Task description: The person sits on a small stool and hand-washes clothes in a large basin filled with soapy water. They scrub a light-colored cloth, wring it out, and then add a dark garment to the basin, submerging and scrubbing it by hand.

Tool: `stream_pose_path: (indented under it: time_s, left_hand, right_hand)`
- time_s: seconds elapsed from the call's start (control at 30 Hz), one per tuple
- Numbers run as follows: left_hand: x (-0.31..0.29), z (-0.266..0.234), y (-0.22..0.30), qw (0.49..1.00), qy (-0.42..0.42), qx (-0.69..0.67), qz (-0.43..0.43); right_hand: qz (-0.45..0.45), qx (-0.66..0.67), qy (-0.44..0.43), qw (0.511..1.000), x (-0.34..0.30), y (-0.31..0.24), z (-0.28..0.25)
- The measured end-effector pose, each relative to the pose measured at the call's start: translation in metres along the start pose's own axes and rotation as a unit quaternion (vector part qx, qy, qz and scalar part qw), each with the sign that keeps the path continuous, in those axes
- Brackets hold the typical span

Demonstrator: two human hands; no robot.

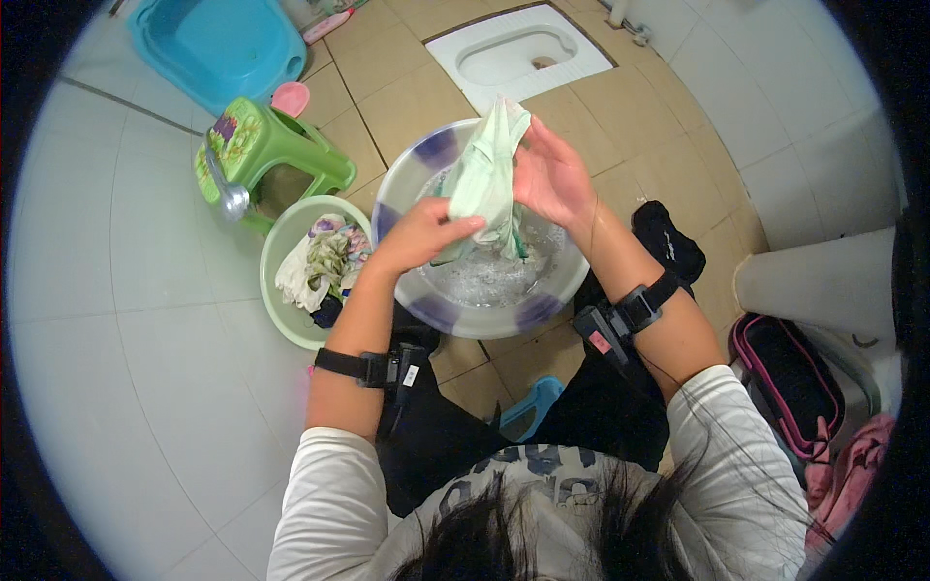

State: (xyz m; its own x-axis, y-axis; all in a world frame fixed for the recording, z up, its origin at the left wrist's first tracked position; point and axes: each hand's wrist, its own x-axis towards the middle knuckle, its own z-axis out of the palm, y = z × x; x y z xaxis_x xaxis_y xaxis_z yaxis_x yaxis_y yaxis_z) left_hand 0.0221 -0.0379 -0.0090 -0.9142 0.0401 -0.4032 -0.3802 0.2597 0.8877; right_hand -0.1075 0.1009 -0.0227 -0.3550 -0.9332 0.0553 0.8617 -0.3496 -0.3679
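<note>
A pale green, wet-looking cloth (486, 174) hangs between my two hands above a large white and purple basin (426, 308). My left hand (426, 232) is closed on its lower left part, thumb lying over the fabric. At the cloth's upper right edge is my right hand (557, 174), its palm turned toward the cloth and its fingertips partly behind it. Sudsy water (489, 281) fills the basin below. A darker green edge of the cloth dangles near the water. Whether the cloth is a garment or a towel I cannot tell.
Left of the basin stands a light green tub (281, 320) of crumpled laundry (325, 261). Behind it are a green stool (262, 145) with a shower head (232, 200), a pink scoop (291, 98) and a blue tub (228, 48). A squat toilet (475, 92) lies beyond the basin.
</note>
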Motion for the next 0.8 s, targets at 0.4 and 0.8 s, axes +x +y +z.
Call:
stream_pose_path:
  time_s: [0.4, 0.8]
  left_hand:
    - [-0.004, -0.009, -0.002, 0.925, 0.151, -0.322, 0.132]
    - [-0.009, -0.021, -0.010, 0.905, 0.261, -0.322, 0.093]
  right_hand:
    - [0.004, -0.064, 0.024, 0.998, -0.002, -0.003, -0.001]
    - [-0.076, -0.082, 0.053, 0.992, -0.002, -0.007, 0.007]
